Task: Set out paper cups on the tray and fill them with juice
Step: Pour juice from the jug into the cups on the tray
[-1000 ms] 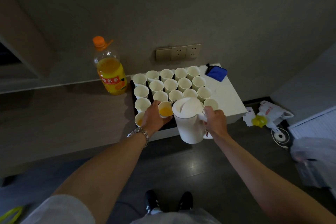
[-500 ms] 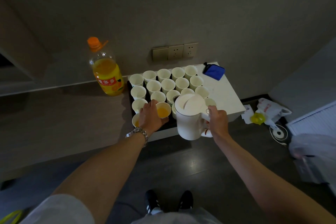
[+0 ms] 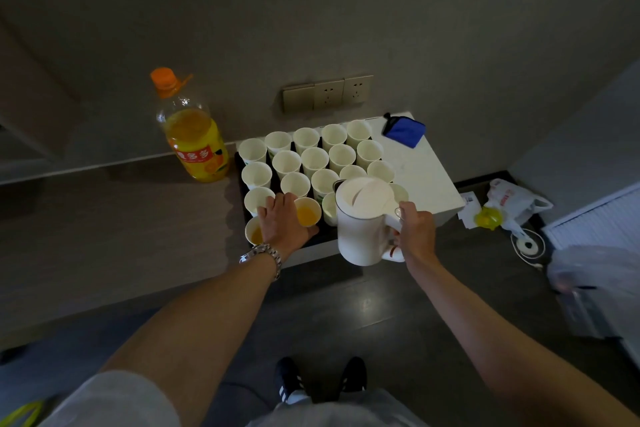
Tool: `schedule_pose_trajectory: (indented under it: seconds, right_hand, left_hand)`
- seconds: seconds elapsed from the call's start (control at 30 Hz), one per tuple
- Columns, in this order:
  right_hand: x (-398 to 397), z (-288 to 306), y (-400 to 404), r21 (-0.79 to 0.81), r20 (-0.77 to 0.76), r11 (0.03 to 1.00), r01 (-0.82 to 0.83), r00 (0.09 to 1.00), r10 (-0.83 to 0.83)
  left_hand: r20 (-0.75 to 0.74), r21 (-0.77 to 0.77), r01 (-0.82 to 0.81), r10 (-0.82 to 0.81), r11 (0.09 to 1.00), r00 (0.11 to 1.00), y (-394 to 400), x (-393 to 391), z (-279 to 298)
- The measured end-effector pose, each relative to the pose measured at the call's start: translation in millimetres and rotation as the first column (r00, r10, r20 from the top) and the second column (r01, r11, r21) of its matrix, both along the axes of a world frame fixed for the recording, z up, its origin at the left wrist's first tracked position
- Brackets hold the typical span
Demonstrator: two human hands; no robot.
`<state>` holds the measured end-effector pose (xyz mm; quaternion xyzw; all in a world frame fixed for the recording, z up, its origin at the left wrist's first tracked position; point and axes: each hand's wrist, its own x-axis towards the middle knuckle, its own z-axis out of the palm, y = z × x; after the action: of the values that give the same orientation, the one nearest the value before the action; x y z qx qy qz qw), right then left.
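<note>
Left hand steadies a filled paper cup at the tray near edge. Right hand grips white jug by its handle, upright. Risk: jug base clipping neighbouring empty cups, toppling them; overpouring the thin cup.

Cups packed tight; jug blocks right.

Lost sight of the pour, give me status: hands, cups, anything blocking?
Left hand holds juice-filled paper cup on black tray. Right hand grips white lidded jug upright, not pouring. Two cups filled. Nothing blocking.
</note>
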<state>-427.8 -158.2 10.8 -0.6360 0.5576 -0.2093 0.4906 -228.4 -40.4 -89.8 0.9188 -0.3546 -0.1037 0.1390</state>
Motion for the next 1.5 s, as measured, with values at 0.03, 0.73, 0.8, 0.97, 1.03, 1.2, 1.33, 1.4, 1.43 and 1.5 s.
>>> schedule_pose_trajectory:
  seconds: [0.03, 0.73, 0.8, 0.97, 1.03, 1.2, 1.33, 1.4, 1.43, 1.5]
  right_hand:
    - [-0.6, -1.1, -1.1, -0.011, -0.003, 1.000, -0.007, 1.000, 0.007]
    - [0.7, -4.5, -4.9, 0.124, 0.069, 0.986, 0.111, 0.990, -0.121]
    - [0.6, -4.5, -4.6, 0.115, 0.069, 0.987, 0.115, 0.990, -0.124]
    - [-2.3, -9.9, -7.7, 0.148, 0.034, 0.983, 0.104, 0.993, -0.111]
    - [-4.0, -12.0, -8.9, 0.196, 0.052, 0.973, 0.124, 0.989, -0.137]
    - [-8.9, -15.9, -10.9, 0.067, 0.046, 0.994, 0.088, 0.995, -0.091]
    - [-15.3, -15.4, -15.4, 0.030, 0.024, 0.999, 0.040, 0.999, -0.041]
    - [-19.3, -15.5, -18.8, 0.020, 0.006, 1.000, 0.007, 1.000, -0.007]
    - [-21.3, -14.8, -21.0, 0.037, 0.011, 0.999, 0.013, 1.000, -0.013]
    - [-25.1, -16.9, -26.2, 0.042, 0.032, 0.999, -0.003, 0.999, 0.002]
  left_hand:
    - [0.000, 0.006, 0.000, 0.000, 1.000, 1.000, -0.5, -0.1, -1.7]
    - [0.073, 0.102, -0.075, 0.068, 0.992, 0.995, -8.3, -3.8, -12.3]
    - [0.072, 0.111, -0.085, 0.077, 0.990, 0.994, -8.1, -4.8, -12.1]
    - [0.089, 0.108, -0.099, 0.090, 0.989, 0.992, -6.1, -6.1, -7.9]
    - [0.089, 0.101, -0.093, 0.084, 0.991, 0.992, -6.0, -6.8, -2.8]
    - [0.045, 0.041, -0.106, 0.105, 0.993, 0.994, -7.2, -12.2, 8.4]
    - [-0.015, -0.229, -0.089, 0.088, 0.969, 0.996, -7.6, -26.5, 16.6]
    - [-0.063, -0.322, -0.059, 0.041, 0.945, 0.997, -11.1, -36.1, 22.2]
    - [-0.106, -0.351, -0.051, 0.015, 0.935, 0.994, -13.0, -41.4, 24.6]
    - [-0.203, -0.362, -0.046, -0.031, 0.931, 0.979, -16.6, -53.4, 30.1]
